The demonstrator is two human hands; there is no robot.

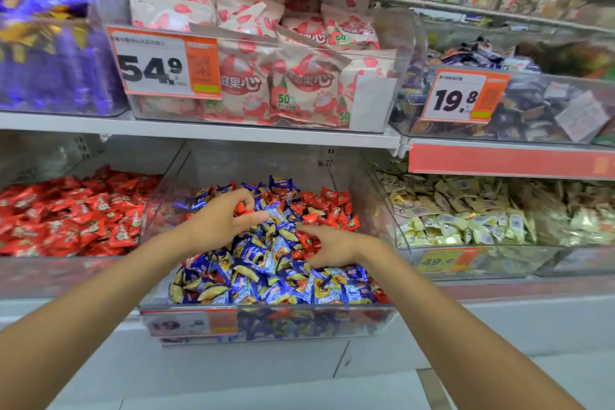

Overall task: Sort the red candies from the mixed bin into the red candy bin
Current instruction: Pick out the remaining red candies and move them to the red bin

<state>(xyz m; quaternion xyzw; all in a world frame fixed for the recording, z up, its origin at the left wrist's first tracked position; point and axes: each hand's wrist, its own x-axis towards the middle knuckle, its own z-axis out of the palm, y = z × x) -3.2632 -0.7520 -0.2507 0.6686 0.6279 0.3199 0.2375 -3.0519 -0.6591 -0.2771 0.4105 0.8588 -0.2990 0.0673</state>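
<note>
Seemingly, light, crinkly red foil-wrapped candies (240,210), best taken by wrapper ends, were pinched by left hand (216,220) fingers; right hand (332,248) grip unclear.

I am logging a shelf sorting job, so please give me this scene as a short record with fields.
mixed bin: centre, lower shelf; blue, yellow and red candies
red candy bin: left of it, holds red candies
left hand: above the mixed bin, fingers curled round a red candy
right hand: on the pile, fingertips among red candies; grip unclear
</note>
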